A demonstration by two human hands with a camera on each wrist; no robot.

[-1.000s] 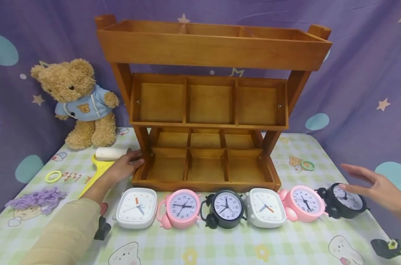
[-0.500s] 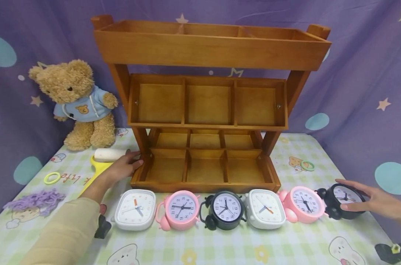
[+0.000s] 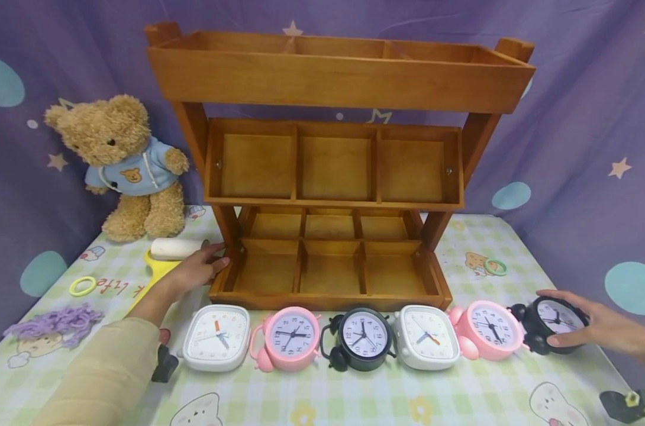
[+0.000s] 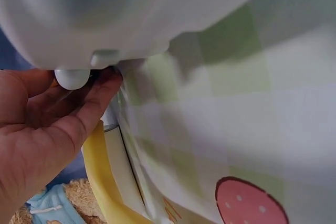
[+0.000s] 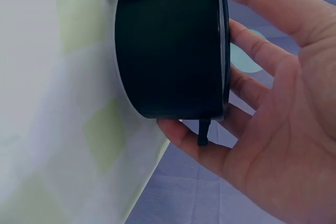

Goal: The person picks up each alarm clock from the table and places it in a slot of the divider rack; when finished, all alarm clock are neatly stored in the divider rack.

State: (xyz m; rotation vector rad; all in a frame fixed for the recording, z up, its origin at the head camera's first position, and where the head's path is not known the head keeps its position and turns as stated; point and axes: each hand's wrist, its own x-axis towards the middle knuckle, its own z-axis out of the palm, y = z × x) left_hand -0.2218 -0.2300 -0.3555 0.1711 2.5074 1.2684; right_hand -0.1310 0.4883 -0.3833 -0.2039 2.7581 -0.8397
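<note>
My right hand point(image 3: 602, 322) grips the black twin-bell alarm clock point(image 3: 555, 319) at the right end of a row of clocks. In the right wrist view, thumb and fingers lie around its round dark body point(image 5: 168, 51), which is low at the tablecloth. My left hand point(image 3: 192, 275) rests against the lower left side of the brown wooden rack point(image 3: 330, 302); nothing shows in its palm. Nearest to that hand in the left wrist view is a white clock point(image 4: 121, 19), which partly hides the fingertips.
Along the rack's front stand a white clock point(image 3: 217, 338), pink clock point(image 3: 290, 337), black clock point(image 3: 364, 338), white clock point(image 3: 428, 337) and pink clock point(image 3: 492, 328). At left are a teddy bear point(image 3: 131, 160), a yellow-handled lint roller point(image 3: 160, 269) and a yellow ring point(image 3: 83, 286).
My right hand has come down from above the right-end black clock and now grips its sides. The left hand stays at the rack's side.
</note>
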